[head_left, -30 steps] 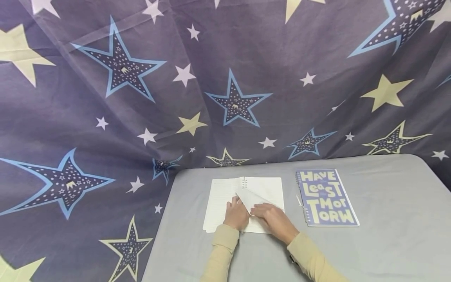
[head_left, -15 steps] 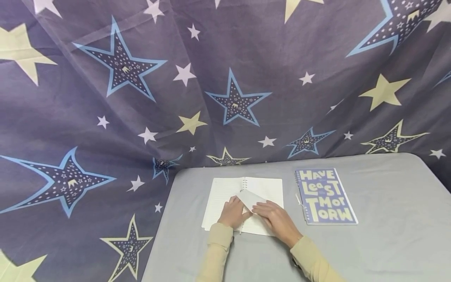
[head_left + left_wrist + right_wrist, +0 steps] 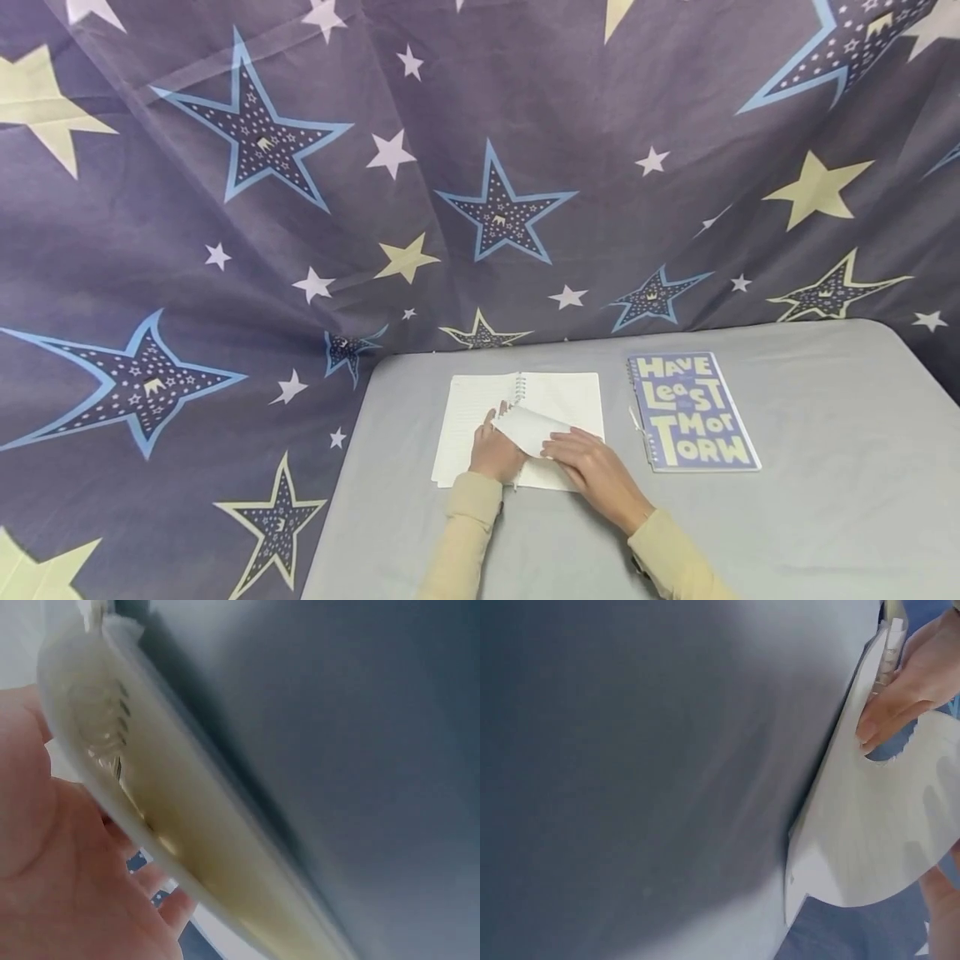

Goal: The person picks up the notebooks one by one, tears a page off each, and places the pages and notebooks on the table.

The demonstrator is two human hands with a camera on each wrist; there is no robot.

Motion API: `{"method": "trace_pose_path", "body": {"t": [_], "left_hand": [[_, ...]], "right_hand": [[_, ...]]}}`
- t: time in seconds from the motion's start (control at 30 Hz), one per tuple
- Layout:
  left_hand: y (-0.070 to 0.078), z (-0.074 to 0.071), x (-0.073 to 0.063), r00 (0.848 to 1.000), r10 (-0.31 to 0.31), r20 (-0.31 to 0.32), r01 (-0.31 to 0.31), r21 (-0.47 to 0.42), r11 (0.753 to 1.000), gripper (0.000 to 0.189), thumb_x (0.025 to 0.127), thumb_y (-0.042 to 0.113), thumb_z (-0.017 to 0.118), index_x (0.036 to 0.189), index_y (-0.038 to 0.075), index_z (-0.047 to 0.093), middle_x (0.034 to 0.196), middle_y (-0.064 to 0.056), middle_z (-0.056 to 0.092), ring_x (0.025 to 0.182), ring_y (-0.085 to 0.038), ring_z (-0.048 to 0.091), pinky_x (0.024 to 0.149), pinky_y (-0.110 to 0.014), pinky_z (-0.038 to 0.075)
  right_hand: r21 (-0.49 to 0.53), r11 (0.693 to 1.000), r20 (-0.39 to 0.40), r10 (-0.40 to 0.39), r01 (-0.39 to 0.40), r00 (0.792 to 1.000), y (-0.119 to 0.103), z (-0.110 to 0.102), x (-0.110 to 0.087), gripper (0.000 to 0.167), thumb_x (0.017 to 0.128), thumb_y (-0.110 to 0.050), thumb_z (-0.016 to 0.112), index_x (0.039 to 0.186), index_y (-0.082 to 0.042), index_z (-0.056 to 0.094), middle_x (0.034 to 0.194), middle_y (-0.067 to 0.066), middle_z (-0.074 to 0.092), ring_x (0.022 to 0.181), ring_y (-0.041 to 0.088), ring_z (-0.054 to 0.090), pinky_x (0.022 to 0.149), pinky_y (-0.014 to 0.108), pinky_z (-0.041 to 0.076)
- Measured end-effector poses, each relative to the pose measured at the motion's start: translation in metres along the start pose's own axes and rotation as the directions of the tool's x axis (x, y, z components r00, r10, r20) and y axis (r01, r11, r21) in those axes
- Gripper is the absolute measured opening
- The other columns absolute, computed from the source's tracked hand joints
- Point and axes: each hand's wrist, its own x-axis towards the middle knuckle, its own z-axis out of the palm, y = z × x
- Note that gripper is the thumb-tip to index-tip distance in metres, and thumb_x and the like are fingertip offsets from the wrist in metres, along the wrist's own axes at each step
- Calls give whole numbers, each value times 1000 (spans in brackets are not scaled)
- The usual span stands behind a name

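An open spiral notebook [image 3: 461, 425] with lined white pages lies on the grey tabletop, its coil [image 3: 520, 387] running down the middle. One page [image 3: 528, 429] is lifted and curled up from the right half. Its upper left edge looks ragged, and the right wrist view shows a torn, notched edge on the curled page [image 3: 885, 817]. My left hand [image 3: 497, 454] rests over the spine, its thumb pressing near the coil and its other fingers extended beside the ragged edge. My right hand [image 3: 592, 475] holds the lifted page from the right; some of its fingers are hidden behind the paper.
To the right lies a closed spiral notebook [image 3: 697, 412] with a purple cover and large cream letters. A dark curtain [image 3: 600, 217] with stars hangs behind and to the left of the table [image 3: 840, 500].
The page's edge by the spine has come up and curled further, now showing its ragged side. The left fingers have straightened beside it; the right hand has shifted slightly right.
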Motion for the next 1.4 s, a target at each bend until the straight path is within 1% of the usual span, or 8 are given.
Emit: {"method": "trace_pose_path", "body": {"t": [0.2,0.33,0.5,0.6,0.87,1.0,1.27,1.4], "left_hand": [[-8,-5,-4,993,117,-4,-117,-50,992,67,98,54,38,155,20,36,161,-4,31,151,-27,22,124,-52,17],[-18,-8,-14,977,212,17,-210,-80,974,80,90,67,47,155,22,36,161,-1,32,151,-25,23,125,-50,16],[-26,-12,-29,969,224,100,-208,-149,967,108,69,73,72,156,23,33,163,-6,27,152,-33,19,124,-51,15],[-27,-12,-31,969,213,122,-193,-152,969,115,64,70,78,157,25,29,165,-9,19,152,-36,15,125,-51,14],[-19,-4,-26,965,262,-31,-264,-83,961,104,71,70,71,155,20,35,162,-8,30,150,-36,24,120,-56,24],[-18,-2,-26,965,259,-38,-261,-65,963,96,80,72,57,155,14,35,161,-10,32,149,-35,26,120,-56,26],[-17,-4,-29,965,258,-47,-260,-65,963,76,94,53,43,154,7,34,158,-18,33,146,-40,30,118,-58,28],[-15,-5,-27,967,245,-77,-250,-72,965,68,97,47,43,152,8,37,156,-21,36,144,-41,34,116,-58,30]], "right_hand": [[20,1000,-8,-11,11,1000,-5,-5,-9,27,85,-8,74,111,-13,75,118,0,73,115,21,66,110,43,43],[34,999,-21,-10,10,1000,-10,-8,-16,28,84,-7,75,111,-11,74,116,0,73,112,21,67,105,45,48],[52,999,-36,-3,5,999,-15,-13,-22,27,87,-9,72,114,-12,74,117,0,73,112,21,67,105,46,47],[59,998,-37,-2,4,999,-16,-17,-23,26,90,-10,69,115,-13,73,117,0,73,113,21,67,105,46,47],[77,996,-75,-38,44,996,-18,-27,-23,27,88,-6,70,114,-12,73,115,1,73,109,21,68,103,42,49],[79,995,-76,-52,58,996,-21,-32,-29,30,87,-4,70,116,-12,72,115,1,73,109,21,68,106,37,47],[88,989,-142,-105,118,984,-31,-35,-45,40,77,2,75,116,-10,72,115,2,73,106,21,70,104,34,49],[103,986,-144,-118,133,983,-37,-36,-52,27,88,-6,69,115,-10,72,115,1,73,106,21,69,106,33,47]]}}
